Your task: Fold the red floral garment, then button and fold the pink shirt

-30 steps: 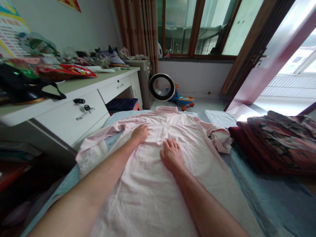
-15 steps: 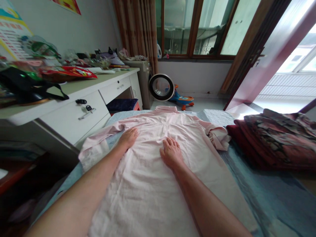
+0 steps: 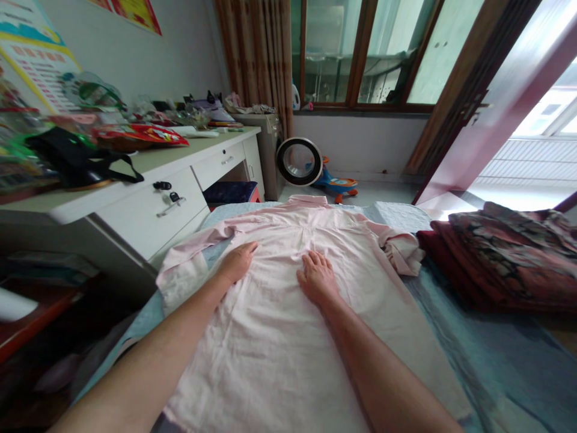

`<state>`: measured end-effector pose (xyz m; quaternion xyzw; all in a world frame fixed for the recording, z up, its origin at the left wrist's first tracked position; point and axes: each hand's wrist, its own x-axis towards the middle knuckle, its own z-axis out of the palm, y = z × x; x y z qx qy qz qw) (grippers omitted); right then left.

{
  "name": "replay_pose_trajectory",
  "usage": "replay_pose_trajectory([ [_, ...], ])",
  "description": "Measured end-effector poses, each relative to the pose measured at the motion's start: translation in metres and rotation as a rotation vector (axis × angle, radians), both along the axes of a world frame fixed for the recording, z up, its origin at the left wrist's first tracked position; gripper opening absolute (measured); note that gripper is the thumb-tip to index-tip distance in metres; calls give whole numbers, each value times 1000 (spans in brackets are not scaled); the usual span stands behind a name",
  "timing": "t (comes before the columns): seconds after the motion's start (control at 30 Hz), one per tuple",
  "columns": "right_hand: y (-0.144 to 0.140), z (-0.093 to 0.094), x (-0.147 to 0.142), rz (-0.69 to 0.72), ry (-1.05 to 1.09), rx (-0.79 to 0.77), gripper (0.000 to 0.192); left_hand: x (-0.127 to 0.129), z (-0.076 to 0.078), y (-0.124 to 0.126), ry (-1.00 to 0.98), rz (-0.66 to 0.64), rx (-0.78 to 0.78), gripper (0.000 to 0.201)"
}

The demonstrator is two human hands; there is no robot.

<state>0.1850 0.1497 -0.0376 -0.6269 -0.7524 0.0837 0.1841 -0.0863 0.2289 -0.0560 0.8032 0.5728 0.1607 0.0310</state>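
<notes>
Two flat palms are all you have on the pink shirt [image 3: 297, 313], which lies spread face-down on the blue bedcover [image 3: 505, 367], collar at the far end and hem toward you, so its long axis runs straight away from you. Your left hand [image 3: 237, 263] rests at the shirt's left edge, just where the left sleeve [image 3: 189, 264] branches off and drapes toward the white desk [image 3: 148, 204]. Your right hand [image 3: 318, 278] lies near the middle of the back panel, a little nearer to you than the left. That puts the left hand much closer to a sleeve; the right sleeve [image 3: 399, 249] sits bunched well apart from your right hand, near the dark folded clothes [image 3: 500, 258] on the right. Neither hand grips anything: fingers are extended and lightly spread, pressing down on the cloth, nothing pinched or lifted.
</notes>
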Motion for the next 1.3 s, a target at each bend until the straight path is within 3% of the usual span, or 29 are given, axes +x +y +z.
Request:
replay_pose_trajectory([
  [0.17, 0, 1, 0, -3, 1, -7, 43, -16, 3, 5, 38, 36, -2, 40],
  [0.33, -1, 1, 0, 5, -7, 2, 42, -13, 5, 3, 61, 52, -38, 42],
  [0.5, -2, 1, 1, 7, -13, 8, 41, -11, 4, -3, 108, 49, 37, 43],
  [0.63, -2, 1, 1, 4, -14, -3, 41, -9, 10, -3, 198, 228, 31, 37],
  [0.73, -2, 2, 0, 3, -12, -2, 41, 6, 19, -6, 266, 333, 67, 33],
  [0.83, -1, 2, 0, 5, -11, -4, 41, 28, 21, -13, 248, 204, 164, 33],
  [0.93, -1, 1, 1, 9, -13, -10, 42, 37, 14, -19, 142, 70, 99, 39],
  [1.13, -1, 0, 2, 15, -14, -3, 41, -1, 1, -17, 35, 189, 20, 47],
  [1.3, 0, -1, 2, 16, -16, -1, 40, -25, 8, -18, 127, 181, 34, 42],
])
